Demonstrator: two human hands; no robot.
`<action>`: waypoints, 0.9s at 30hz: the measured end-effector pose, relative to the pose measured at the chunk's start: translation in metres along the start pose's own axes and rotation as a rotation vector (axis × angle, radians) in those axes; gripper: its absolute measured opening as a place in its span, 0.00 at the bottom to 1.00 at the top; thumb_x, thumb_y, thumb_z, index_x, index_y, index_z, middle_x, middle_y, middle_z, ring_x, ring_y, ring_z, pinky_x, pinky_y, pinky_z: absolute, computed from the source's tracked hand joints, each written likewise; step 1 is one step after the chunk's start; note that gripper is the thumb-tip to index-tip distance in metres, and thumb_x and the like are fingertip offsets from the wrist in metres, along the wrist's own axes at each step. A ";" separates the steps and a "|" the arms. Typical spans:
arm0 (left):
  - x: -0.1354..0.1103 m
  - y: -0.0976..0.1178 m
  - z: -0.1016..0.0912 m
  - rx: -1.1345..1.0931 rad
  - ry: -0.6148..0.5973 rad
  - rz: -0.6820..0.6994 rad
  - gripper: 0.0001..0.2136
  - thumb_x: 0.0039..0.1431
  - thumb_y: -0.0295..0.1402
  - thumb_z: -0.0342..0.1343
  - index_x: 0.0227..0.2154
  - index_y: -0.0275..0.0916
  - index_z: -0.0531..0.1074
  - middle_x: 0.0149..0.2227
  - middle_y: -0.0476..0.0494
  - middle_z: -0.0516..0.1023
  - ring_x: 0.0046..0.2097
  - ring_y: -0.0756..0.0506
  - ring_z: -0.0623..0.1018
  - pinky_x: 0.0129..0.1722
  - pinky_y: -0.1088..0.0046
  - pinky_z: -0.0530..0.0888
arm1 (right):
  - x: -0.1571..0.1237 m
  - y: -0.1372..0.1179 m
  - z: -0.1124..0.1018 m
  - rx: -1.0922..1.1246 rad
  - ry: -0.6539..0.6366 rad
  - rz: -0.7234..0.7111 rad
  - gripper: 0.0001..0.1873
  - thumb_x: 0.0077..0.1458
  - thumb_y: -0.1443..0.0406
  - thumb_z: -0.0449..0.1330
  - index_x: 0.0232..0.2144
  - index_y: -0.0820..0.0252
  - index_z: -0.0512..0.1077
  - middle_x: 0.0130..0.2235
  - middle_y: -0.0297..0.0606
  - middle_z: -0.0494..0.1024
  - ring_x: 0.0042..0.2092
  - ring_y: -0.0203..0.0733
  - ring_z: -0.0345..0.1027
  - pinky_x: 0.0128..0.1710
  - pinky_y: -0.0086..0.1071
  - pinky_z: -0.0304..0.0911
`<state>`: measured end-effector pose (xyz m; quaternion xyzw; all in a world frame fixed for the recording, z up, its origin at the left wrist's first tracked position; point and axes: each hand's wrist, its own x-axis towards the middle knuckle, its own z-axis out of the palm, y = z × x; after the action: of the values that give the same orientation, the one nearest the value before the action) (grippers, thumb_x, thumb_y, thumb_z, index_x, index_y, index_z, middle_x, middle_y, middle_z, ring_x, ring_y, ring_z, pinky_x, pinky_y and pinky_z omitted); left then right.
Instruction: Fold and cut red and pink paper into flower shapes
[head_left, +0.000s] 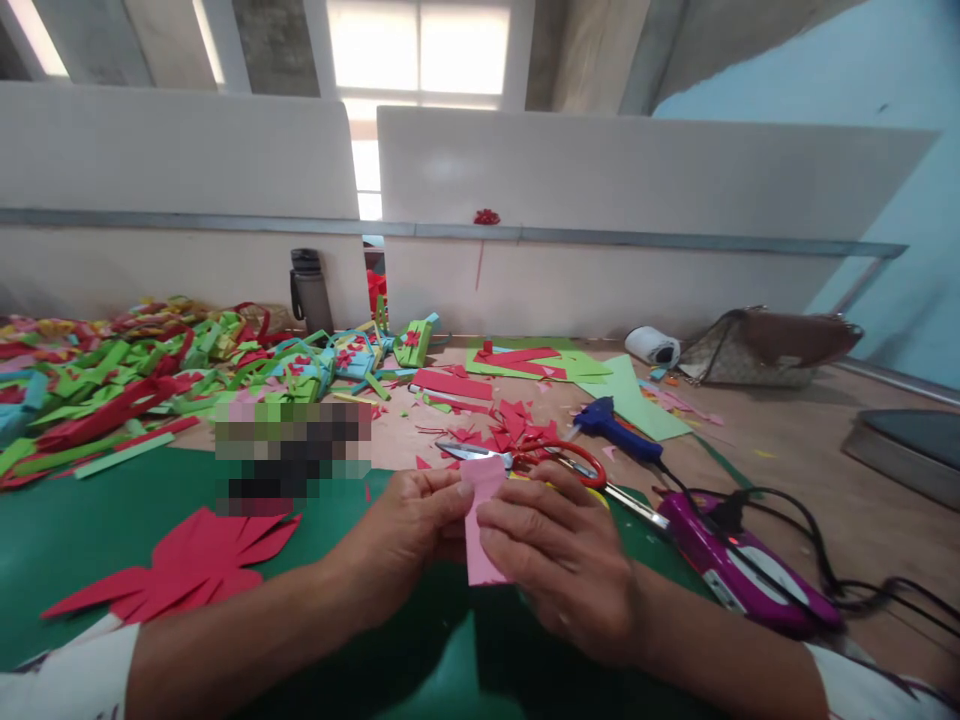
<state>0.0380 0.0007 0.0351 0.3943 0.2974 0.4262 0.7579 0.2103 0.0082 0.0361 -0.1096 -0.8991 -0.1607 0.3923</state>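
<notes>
Both hands pinch a folded pink paper strip (480, 525) above the green mat (90, 530), near its front edge: left hand (416, 525) and right hand (559, 565) with fingers closed on it. Red-handled scissors (547, 460) lie just behind; red paper cutout (187, 560) to the left; purple glue gun (739, 570) at the right edge.

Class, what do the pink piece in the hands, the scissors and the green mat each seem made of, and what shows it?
Pink piece: thin matte paper, probably; flat, sharp-edged, pinched by the left hand and right hand. Scissors: shiny grey blades, likely metal; glossy red handles, likely plastic. Green mat: smooth dull sheet, perhaps vinyl or card; unclear.
</notes>
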 end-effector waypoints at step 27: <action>-0.016 0.010 0.012 0.625 -0.018 0.071 0.10 0.56 0.32 0.52 0.33 0.35 0.78 0.29 0.45 0.79 0.34 0.46 0.76 0.35 0.73 0.70 | 0.011 -0.008 -0.001 0.549 0.098 0.902 0.09 0.48 0.71 0.61 0.18 0.59 0.70 0.26 0.32 0.73 0.29 0.37 0.68 0.31 0.32 0.62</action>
<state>0.0358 -0.0142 0.0518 0.6221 0.3934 0.3366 0.5873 0.2007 0.0009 0.0432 -0.3712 -0.7523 0.2602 0.4781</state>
